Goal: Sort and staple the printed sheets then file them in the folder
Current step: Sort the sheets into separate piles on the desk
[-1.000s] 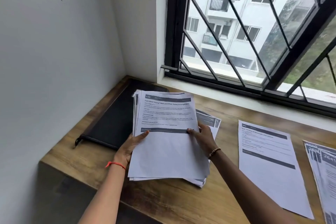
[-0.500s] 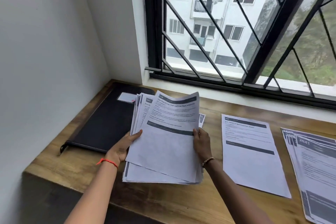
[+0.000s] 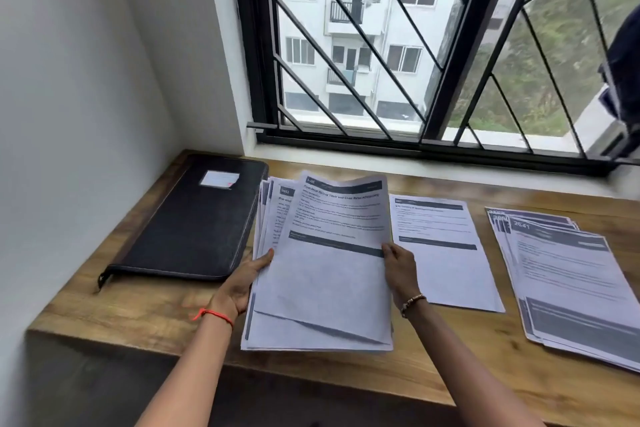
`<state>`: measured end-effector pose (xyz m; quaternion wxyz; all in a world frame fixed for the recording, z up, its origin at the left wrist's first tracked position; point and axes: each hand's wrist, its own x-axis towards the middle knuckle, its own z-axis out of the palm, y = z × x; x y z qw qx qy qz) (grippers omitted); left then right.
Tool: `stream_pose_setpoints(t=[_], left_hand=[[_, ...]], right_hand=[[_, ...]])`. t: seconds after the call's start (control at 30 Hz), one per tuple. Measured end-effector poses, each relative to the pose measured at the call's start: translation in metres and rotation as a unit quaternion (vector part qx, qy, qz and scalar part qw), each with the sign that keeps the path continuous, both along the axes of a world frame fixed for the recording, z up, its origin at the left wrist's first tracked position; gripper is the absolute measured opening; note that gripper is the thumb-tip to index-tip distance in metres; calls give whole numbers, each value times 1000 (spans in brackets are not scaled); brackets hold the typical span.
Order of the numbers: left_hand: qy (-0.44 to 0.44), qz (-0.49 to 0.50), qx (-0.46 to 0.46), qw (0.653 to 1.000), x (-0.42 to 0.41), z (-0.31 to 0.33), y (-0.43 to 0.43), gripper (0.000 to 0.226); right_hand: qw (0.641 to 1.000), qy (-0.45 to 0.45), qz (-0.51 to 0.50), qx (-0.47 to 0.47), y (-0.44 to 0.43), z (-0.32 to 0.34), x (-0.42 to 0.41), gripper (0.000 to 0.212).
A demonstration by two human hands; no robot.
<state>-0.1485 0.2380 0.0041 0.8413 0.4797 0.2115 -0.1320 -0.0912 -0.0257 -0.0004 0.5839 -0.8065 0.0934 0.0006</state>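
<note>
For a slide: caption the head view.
Left hand and right hand hold a stack of printed sheets beside a black folder.

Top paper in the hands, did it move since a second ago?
Yes. The top sheet, pinched by the right hand, has slid right over the stack the left hand holds, away from the black folder, toward the single sheet.

A black zip folder [image 3: 194, 218] lies closed at centre left, with a white label near its far end. Just right of it is a fanned stack of printed sheets [image 3: 277, 333] — its top sheet [image 3: 332, 253] skewed, upper edge curling. Further right a single sheet [image 3: 446, 253] lies flat, then a splayed pile [image 3: 571, 281] at the right edge.
</note>
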Motion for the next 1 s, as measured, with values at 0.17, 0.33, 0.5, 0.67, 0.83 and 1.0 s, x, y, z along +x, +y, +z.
stream_pose_setpoints(t=[0.17, 0.33, 0.5, 0.67, 0.83, 1.0], left_hand=[[-15, 6, -21, 1000, 10, -7, -4, 23], [14, -25, -9, 1000, 35, -14, 10, 40], [10, -25, -17, 999, 65, -18, 24, 43], [16, -67, -32, 997, 93, -12, 31, 32], [30, -90, -41, 995, 113, -18, 25, 39], [17, -119, -33, 992, 126, -22, 0, 47]], right_hand=[[998, 52, -22, 19, -42, -2, 19, 32], [981, 92, -89, -143, -99, 0, 55, 34], [945, 169, -160, -231, -136, -2, 82, 30], [909, 214, -223, -278, -145, 4, 98, 37], [911, 108, -251, -308, -127, 0, 110, 42], [991, 32, -108, -75, -62, 17, 99, 29]])
